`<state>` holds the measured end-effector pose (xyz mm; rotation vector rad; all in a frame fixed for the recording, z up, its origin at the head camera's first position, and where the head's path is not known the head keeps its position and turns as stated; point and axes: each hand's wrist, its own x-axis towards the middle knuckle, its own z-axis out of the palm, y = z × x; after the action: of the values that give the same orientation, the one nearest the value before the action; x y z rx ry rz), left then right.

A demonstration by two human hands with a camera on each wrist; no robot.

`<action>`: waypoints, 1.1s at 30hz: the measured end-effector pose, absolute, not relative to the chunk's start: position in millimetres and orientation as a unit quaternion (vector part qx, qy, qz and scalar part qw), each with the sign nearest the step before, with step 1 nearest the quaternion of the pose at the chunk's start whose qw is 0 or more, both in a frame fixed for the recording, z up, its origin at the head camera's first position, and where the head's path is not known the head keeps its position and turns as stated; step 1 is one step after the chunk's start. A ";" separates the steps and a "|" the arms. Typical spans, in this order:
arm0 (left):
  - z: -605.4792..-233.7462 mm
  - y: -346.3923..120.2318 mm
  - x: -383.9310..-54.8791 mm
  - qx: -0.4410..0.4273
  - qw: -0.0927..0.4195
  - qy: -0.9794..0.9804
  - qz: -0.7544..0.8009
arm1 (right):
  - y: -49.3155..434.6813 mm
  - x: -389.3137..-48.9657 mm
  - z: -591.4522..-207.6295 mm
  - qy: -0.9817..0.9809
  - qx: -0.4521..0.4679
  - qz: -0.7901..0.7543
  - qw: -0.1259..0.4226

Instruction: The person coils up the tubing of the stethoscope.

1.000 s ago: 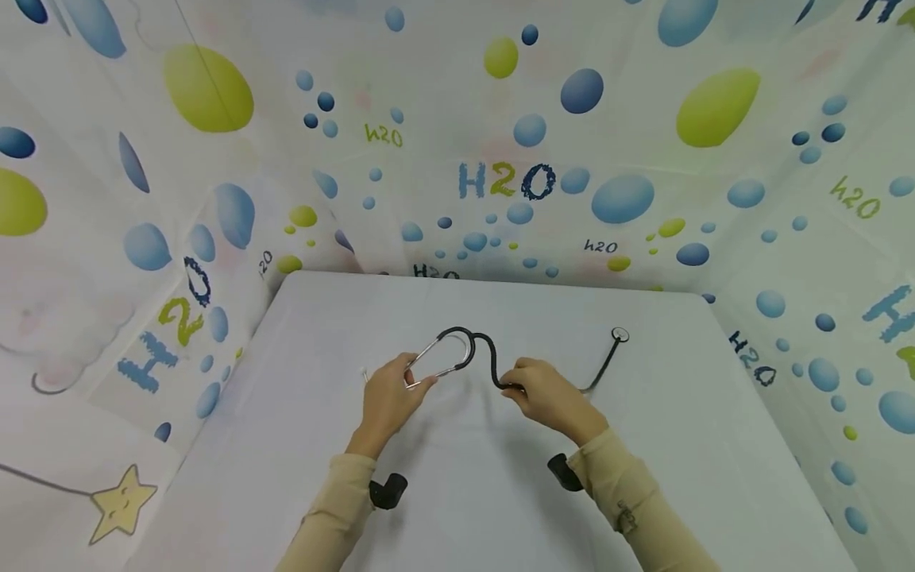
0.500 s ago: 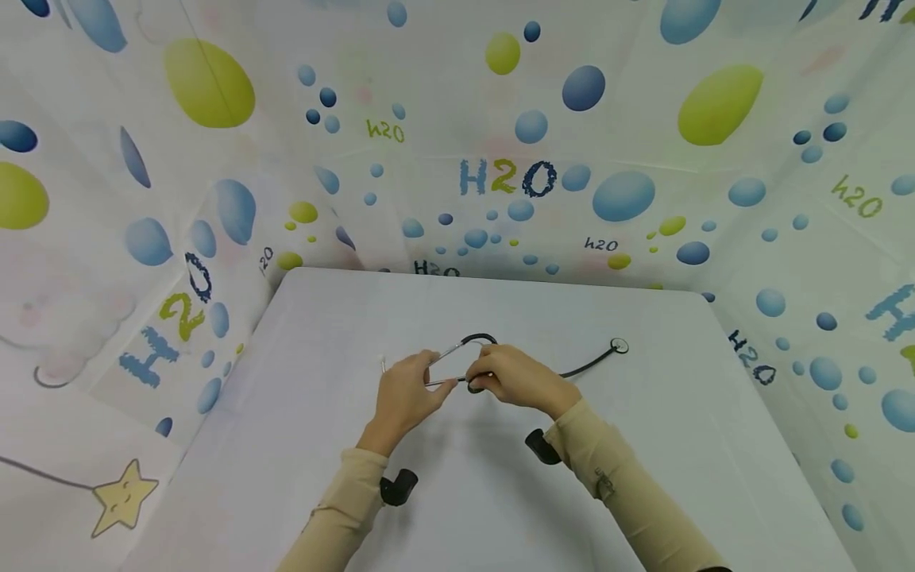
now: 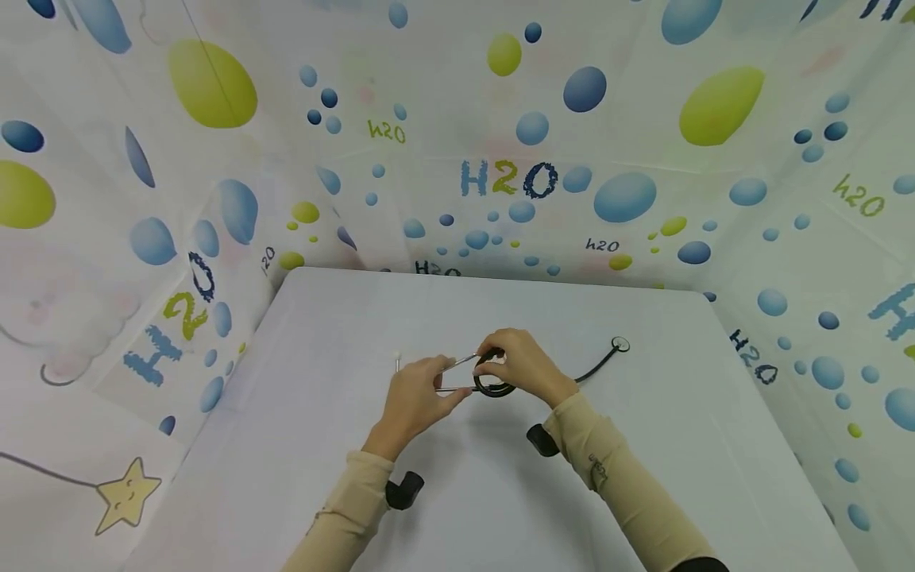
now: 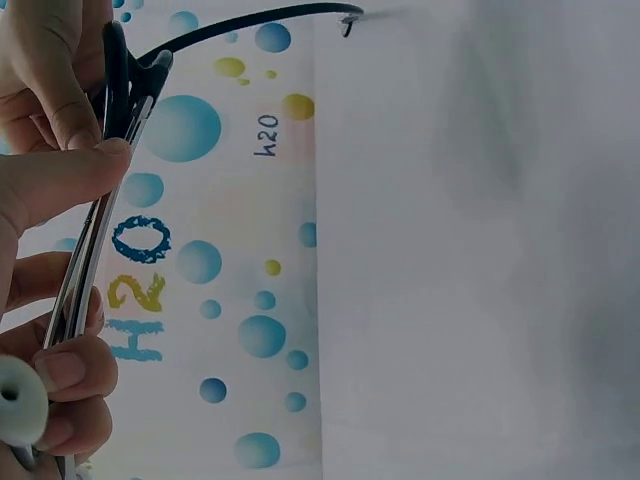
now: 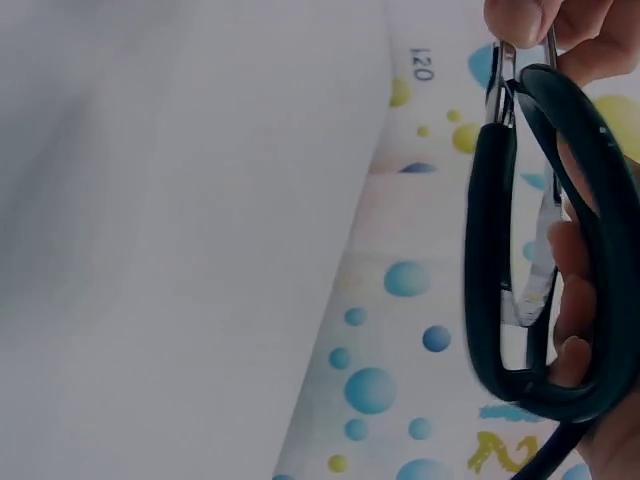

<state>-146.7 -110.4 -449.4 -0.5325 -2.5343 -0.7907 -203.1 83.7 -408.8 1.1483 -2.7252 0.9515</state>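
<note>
A stethoscope with black tubing (image 3: 493,392) is held between both hands over the white table. My left hand (image 3: 418,401) grips its metal ear tubes (image 4: 80,275), thumb on one side and fingers on the other. A pale ear tip (image 4: 22,400) sticks out past that hand. My right hand (image 3: 527,367) pinches the black tubing, which is bent into a loop (image 5: 490,230) beside the fork of the ear tubes. From the right hand, the rest of the tubing runs off rightward to the round chest piece (image 3: 619,344).
Below the hands lies a white tabletop (image 3: 300,508). A curtain (image 3: 429,95) printed with blue and green bubbles and H2O lettering stands behind and at both sides. Black wrist-camera mounts (image 3: 405,490) sit near the beige sleeves (image 3: 615,469).
My right hand has moved left and up toward the left hand, folding the tubing into a loop by the ear tubes. The left hand has shifted slightly right, still gripping them.
</note>
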 end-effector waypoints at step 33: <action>-458.0 -111.6 -158.8 -0.170 0.345 -0.875 -0.295 | 73.3 -206.6 -436.5 -0.808 0.356 0.377 0.279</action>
<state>-158.8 -111.6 -458.0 -0.4411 -2.2719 -0.7663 -206.6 73.3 -436.5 0.9554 -2.1672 1.0117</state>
